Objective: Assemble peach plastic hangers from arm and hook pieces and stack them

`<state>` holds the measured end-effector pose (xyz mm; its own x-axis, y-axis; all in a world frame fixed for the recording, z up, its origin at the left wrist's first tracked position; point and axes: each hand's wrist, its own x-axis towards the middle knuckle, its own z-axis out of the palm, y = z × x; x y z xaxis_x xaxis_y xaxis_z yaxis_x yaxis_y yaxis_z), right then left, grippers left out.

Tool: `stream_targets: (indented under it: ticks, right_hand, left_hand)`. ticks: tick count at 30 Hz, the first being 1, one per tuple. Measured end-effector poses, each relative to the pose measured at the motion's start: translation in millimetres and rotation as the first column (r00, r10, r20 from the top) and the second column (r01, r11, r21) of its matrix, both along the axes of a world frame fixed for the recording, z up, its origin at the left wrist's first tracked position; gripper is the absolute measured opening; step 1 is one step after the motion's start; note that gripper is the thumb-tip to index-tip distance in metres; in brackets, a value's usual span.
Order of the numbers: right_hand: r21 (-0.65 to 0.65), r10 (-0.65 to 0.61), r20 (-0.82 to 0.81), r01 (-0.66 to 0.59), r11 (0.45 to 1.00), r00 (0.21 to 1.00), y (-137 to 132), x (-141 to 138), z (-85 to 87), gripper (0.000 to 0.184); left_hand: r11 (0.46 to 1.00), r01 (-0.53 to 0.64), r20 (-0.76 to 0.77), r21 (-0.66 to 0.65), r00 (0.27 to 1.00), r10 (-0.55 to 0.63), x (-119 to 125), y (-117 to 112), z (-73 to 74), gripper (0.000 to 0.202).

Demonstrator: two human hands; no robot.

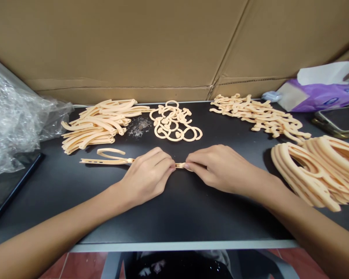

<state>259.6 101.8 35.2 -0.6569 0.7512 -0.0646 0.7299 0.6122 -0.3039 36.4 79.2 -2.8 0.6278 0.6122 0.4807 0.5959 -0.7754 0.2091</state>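
Observation:
Low over the middle of the black table, both my hands grip one slender cream plastic hanger [104, 161]. Its slotted arm and curved hook stick out to the left of my left hand [149, 172], whose fingers are closed around the middle. My right hand [218, 166] pinches the other end between thumb and fingertips. A short stretch of the hanger shows in the gap between the hands; the rest is hidden under the fingers.
Long cream arms [99, 124] lie piled at the back left, with loose hooks [174, 122] beside them. Small wavy pieces [258, 114] spread at the back right. Stacked hangers [317, 170] sit at the right. Plastic wrap [17, 120] and a purple tissue pack [320, 95] flank the table.

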Motion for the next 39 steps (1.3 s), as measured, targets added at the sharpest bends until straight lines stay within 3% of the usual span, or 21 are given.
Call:
stream_targets:
  ticks: [10, 15, 21, 27, 33, 39]
  right_hand:
    - [0.201, 0.002, 0.167, -0.036, 0.979, 0.986, -6.7, -5.3, 0.6, 0.037]
    - [0.281, 0.028, 0.171, -0.076, 0.957, 0.985, -8.8, -3.9, -3.3, 0.033]
    - [0.267, 0.089, 0.189, -0.138, 0.954, 0.978, -10.5, -5.0, -1.2, 0.019]
    - [0.320, 0.150, 0.174, -0.200, 0.926, 0.973, -11.8, -2.8, -3.7, 0.019]
    - [0.331, 0.142, 0.116, -0.173, 0.928, 0.983, -9.5, -0.7, -8.1, 0.021]
    - [0.291, 0.090, 0.017, -0.092, 0.952, 0.996, -3.4, -1.4, -11.3, 0.033]
  left_hand:
    - [1.000, -0.010, -0.008, 0.016, 1.000, 0.010, 1.3, 1.6, 0.5, 0.018]
    - [1.000, -0.018, 0.005, 0.017, 1.000, 0.018, 0.2, 0.7, 0.3, 0.018]
    - [1.000, -0.011, 0.011, 0.017, 1.000, 0.011, 0.2, 0.4, 2.9, 0.017]
    - [0.999, -0.052, 0.012, 0.013, 0.999, 0.051, 1.4, -2.1, 2.5, 0.018]
    - [0.997, -0.066, -0.005, 0.029, 0.998, 0.066, 1.2, -2.1, 2.1, 0.017]
    - [0.991, -0.107, 0.012, 0.075, 0.994, 0.106, 0.5, -1.2, 2.6, 0.012]
